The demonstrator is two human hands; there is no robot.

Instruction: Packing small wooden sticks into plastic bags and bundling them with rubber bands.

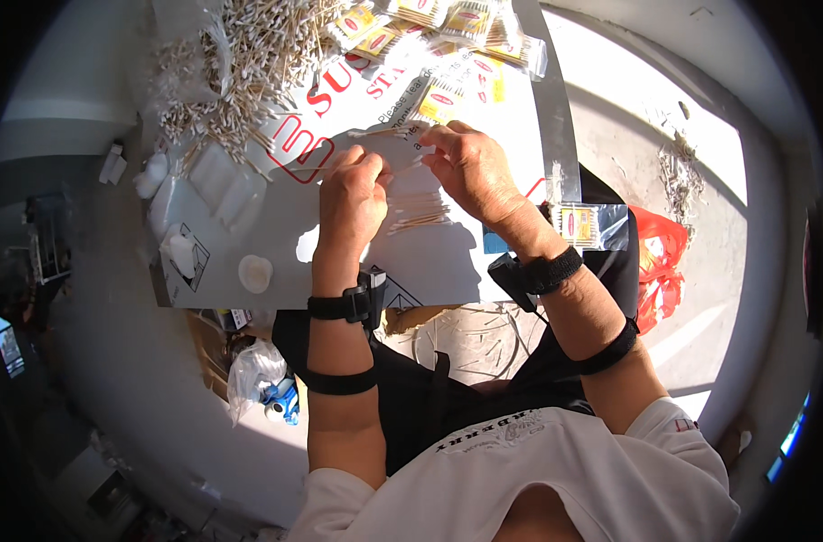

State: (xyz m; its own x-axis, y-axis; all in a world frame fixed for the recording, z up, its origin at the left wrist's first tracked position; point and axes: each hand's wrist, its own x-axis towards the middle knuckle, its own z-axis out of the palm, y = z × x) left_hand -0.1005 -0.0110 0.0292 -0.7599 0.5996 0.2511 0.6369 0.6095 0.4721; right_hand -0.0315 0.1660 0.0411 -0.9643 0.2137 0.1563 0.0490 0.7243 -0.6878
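Over the grey-and-white printed board (pixel 276 271), both my hands work close together. My left hand (pixel 353 199) is closed, its fingers curled, and a thin cotton swab stick juts out past its left side. My right hand (pixel 470 172) pinches thumb and forefinger together; what lies between them is too small to make out. Below and between the hands lies a small stack of cotton swabs (pixel 420 212), side by side. A few more swabs (pixel 380 133) lie just beyond my fingertips. At the far left rises a big loose heap of cotton swabs (pixel 240 68), partly in clear plastic.
Filled swab packets with yellow labels (pixel 443 98) lie at the far side; another packet (pixel 576 224) sits at the right edge. On the left are a clear bag (pixel 222 185) and a round white piece (pixel 255 274). A red plastic bag (pixel 660 262) stands on the floor.
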